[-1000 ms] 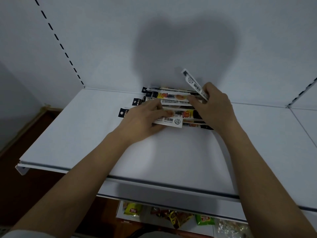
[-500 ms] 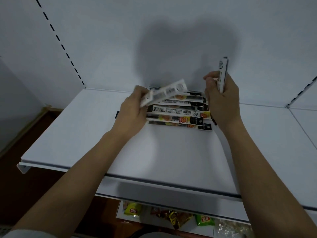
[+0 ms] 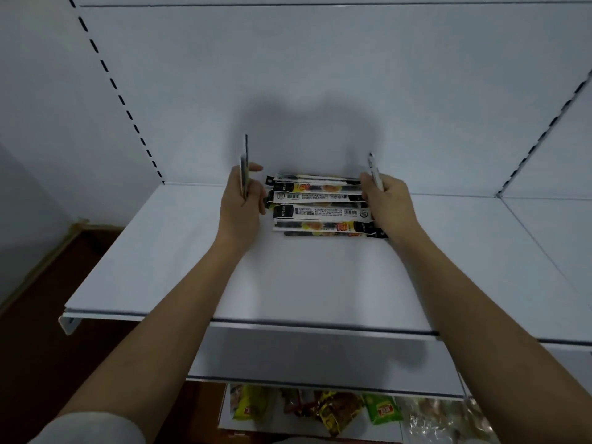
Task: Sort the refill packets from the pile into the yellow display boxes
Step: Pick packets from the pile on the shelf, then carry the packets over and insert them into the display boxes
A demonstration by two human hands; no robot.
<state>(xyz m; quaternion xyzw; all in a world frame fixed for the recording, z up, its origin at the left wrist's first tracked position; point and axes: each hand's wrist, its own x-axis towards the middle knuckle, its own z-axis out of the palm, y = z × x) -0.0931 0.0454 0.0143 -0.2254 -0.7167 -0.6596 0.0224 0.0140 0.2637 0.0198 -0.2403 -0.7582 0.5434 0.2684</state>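
Left grip: the left hand (image 3: pixel 241 205) pinches one refill packet (image 3: pixel 244 168) and holds it upright, edge-on to the camera, thumb on the near side and fingers curled round the far side.
Right grip: the right hand (image 3: pixel 386 200) is curled round a second packet (image 3: pixel 374 170), white and narrow, which sticks up and leans slightly left out of the top of the fist.
Hands apart: one hand at each end of the pile, both raised just off the shelf, each with a single packet and nothing else.
Pile: the remaining refill packets (image 3: pixel 320 206) lie flat between the hands in a loose stack, long sides running left to right, some white with barcodes, some black and yellow.
Shelf: a white metal shelf (image 3: pixel 304 277) carries the pile, towards the back panel.
Yellow display boxes: none in view, so where they stand I cannot tell.
Below: a lower shelf with snack bags (image 3: pixel 320 411), yellow, brown and green.
Step in hand: picking, I judge; two packets lifted, none placed yet.
Progress: early, most of the pile is unsorted.
Next move calls for: finding the boxes out of frame, reading each packet's type, and carrying each to its matching box without bending the thin sleeve.
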